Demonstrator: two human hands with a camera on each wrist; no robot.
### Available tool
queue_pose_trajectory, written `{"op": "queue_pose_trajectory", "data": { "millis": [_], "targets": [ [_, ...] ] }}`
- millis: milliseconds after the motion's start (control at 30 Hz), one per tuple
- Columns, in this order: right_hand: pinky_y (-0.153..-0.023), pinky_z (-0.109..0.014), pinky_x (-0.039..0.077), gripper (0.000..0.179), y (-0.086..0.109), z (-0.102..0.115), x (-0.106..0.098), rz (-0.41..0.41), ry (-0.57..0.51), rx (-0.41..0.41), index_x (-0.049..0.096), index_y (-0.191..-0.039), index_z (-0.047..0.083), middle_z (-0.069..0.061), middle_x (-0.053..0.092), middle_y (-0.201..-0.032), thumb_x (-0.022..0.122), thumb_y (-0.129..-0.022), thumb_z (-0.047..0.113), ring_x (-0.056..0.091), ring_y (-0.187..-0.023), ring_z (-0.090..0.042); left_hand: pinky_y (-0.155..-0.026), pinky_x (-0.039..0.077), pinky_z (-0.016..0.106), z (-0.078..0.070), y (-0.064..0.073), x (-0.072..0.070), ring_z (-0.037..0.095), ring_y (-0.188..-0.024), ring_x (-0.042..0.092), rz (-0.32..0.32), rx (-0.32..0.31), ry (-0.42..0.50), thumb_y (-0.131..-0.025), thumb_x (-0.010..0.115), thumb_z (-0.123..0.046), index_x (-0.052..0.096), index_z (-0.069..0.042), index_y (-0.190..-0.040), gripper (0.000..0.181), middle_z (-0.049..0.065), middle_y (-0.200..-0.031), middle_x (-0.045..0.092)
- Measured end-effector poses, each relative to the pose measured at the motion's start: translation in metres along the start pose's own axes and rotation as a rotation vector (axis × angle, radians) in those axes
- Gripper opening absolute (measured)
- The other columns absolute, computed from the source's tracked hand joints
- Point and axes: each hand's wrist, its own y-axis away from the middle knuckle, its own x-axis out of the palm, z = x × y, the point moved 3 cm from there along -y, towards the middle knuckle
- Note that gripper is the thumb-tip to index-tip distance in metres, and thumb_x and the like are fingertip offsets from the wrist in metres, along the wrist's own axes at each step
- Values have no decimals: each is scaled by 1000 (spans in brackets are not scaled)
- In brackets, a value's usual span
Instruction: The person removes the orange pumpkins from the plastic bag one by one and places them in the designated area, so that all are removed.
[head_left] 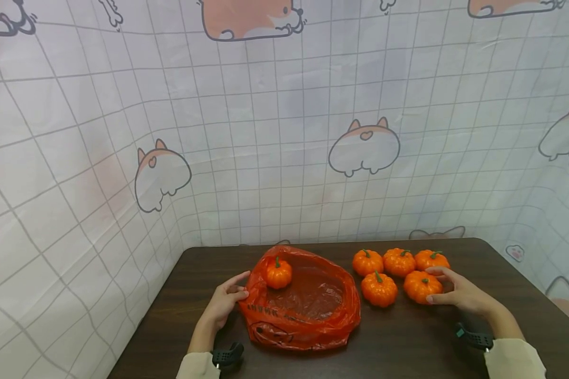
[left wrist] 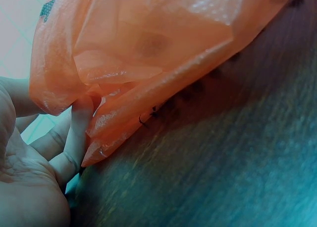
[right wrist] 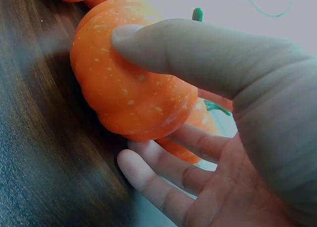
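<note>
A red plastic bag [head_left: 308, 331] sits on the table with its mouth spread wide, and one small orange pumpkin [head_left: 278, 275] with a green stem is inside at its left. My left hand [head_left: 225, 302] pinches the bag's left side; in the left wrist view a fold of the thin plastic [left wrist: 119, 108] lies between the fingers. To the right of the bag, my right hand [head_left: 464, 295] grips the nearest right pumpkin [head_left: 422, 287]. Its thumb [right wrist: 148, 46] lies across the pumpkin's surface, with the other fingers round the opposite side.
Several more small pumpkins [head_left: 379, 289] stand close together beside and behind the gripped one. The dark wooden table [head_left: 398, 347] ends at a wall hung with a white gridded cloth [head_left: 284, 173] printed with cartoon dogs. Both wrists wear dark bands [head_left: 227, 355].
</note>
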Motion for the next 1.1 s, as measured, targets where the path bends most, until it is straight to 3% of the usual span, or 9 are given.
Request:
{"op": "queue_pose_trajectory", "data": {
  "millis": [733,900,1100],
  "targets": [
    [-93,-64,48,74,0,4,-7,10,20,73,41,-147,-1,-38,45,-143,76,-91,33,50,-125,-52,-80,52,33,1,1,0,19,-93,61,-7,-7,-1,-98,62,-3,54,-12,-149,53,14,-107,65],
    [-90,-51,53,69,2,17,-15,-11,-5,115,43,-146,-3,-33,50,-139,72,-94,33,57,-119,-41,-79,52,33,1,1,0,19,-93,61,-9,-7,-1,-98,62,-3,54,-11,-149,53,13,-106,65],
    [-88,-51,56,66,1,47,-19,-73,74,55,43,-145,-4,-35,49,-142,68,-98,35,57,-122,-47,-79,52,33,0,1,0,18,-91,62,-5,-4,1,-98,62,-3,53,-11,-149,53,14,-106,65]
  ]
}}
